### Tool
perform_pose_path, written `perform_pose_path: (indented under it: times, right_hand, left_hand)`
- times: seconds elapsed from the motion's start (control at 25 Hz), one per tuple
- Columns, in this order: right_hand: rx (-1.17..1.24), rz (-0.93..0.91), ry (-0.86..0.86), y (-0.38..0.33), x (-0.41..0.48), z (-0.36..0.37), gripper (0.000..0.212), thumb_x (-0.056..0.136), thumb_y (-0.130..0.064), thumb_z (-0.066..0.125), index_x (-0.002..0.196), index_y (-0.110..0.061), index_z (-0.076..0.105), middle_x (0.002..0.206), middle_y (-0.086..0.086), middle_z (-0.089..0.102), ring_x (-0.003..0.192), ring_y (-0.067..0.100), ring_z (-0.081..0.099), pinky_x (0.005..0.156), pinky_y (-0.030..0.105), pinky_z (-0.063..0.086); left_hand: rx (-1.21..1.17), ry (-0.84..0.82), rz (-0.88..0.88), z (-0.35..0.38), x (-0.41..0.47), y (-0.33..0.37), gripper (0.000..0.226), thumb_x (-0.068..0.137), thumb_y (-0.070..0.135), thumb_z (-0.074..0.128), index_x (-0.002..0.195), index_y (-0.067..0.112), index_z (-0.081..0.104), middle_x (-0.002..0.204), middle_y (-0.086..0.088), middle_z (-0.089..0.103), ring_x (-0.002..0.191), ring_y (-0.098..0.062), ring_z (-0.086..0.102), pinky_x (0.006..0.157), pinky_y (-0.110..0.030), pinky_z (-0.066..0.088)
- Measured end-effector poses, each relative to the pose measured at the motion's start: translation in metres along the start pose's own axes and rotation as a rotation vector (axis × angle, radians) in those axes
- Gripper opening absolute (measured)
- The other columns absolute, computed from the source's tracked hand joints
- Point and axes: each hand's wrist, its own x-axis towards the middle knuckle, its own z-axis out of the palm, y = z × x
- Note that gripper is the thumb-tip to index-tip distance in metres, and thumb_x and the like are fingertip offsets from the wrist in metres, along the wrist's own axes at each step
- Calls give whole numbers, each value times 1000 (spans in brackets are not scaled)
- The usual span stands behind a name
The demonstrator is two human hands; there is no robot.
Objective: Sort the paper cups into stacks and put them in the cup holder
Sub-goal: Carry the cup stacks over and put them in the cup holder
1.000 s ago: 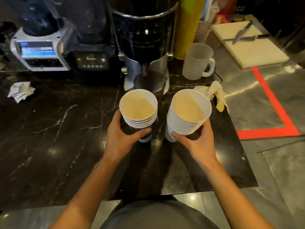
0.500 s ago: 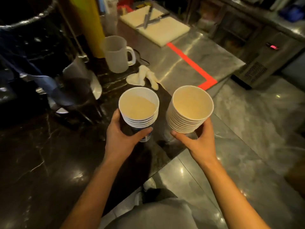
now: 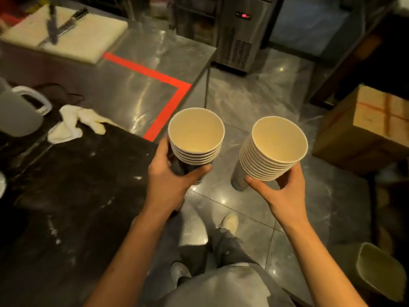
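Hands raised, palms up | left hand (image 3: 170, 180) grips short stack (image 3: 195, 138) | right hand (image 3: 284, 191) tall stack (image 3: 274, 149)

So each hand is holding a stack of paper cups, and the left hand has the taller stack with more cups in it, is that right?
Not quite. Each hand does hold a stack, but the head view shows more rims in the right hand's stack; the left hand's stack has fewer. The left hand and right hand both grip from below.

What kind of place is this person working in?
Most likely the work area of a cafe or drinks shop. Each hand holds a stack of paper cups, a cutting board with knives lies on a steel counter, and a steel refrigeration unit stands behind.
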Motion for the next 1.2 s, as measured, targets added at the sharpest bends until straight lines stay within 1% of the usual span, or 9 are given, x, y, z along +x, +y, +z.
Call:
perform_pose_path:
  times: [0.2,0.32,0.4,0.52,0.68,0.76,0.88,1.08,1.2]
  right_hand:
    - [26,33,168,33,61,-76,85,64,-20,87,136,-20,44,125,-21,55,116,-7,53,93,8,42]
    - [29,54,259,46,100,-134,83,62,-28,87,131,-37,41,123,-33,51,115,-13,50,90,3,40]
    - [30,67,347,55,122,-177,85,62,-24,89,128,-44,38,120,-37,49,113,-18,49,86,0,39]
    - [36,109,458,68,147,-231,92,62,-17,91,136,-34,37,122,-33,48,112,-21,47,84,-3,38]
    - [0,169,639,90,177,-293,96,61,-16,91,135,-39,35,123,-36,47,110,-26,43,83,-4,37]
    - [-27,204,725,105,195,-319,97,59,-19,92,131,-48,33,116,-44,47,108,-28,42,80,-2,39]
    - [-43,256,825,123,227,-356,94,59,-26,93,121,-61,33,112,-52,47,110,-24,46,85,8,40]
    - [-121,311,998,130,304,-423,90,60,-30,91,124,-55,33,114,-44,46,112,-25,43,87,-1,37]
    - [-120,330,1105,138,341,-463,90,59,-37,89,131,-49,35,123,-37,48,119,-15,46,97,13,39]
  left_hand:
    - [-7,-194,28,119,71,17,83,55,28,87,128,33,48,125,18,60,119,6,55,93,-9,44]
    - [26,-321,56,199,109,28,93,54,36,86,138,24,47,133,12,59,126,0,52,102,-15,43]
    - [24,-412,84,257,129,37,94,54,36,87,138,25,46,132,14,58,125,2,52,100,-13,43]
    - [13,-547,103,334,152,51,87,54,33,85,132,33,46,126,23,57,119,11,53,93,-8,44]
    - [36,-694,155,432,190,59,91,59,24,90,138,28,46,132,15,58,124,2,53,105,-25,46]
    - [20,-768,177,482,210,61,91,61,16,91,138,27,45,132,14,57,124,-1,53,106,-30,46]
    - [-19,-878,220,554,241,64,90,62,15,91,137,32,44,131,17,57,124,0,52,105,-26,46]
    - [-78,-1035,288,678,309,86,89,63,20,91,139,24,46,134,11,57,127,-3,51,107,-28,44]
    - [-97,-1125,333,755,337,101,90,63,23,91,141,20,46,135,8,57,127,-2,50,108,-30,43]
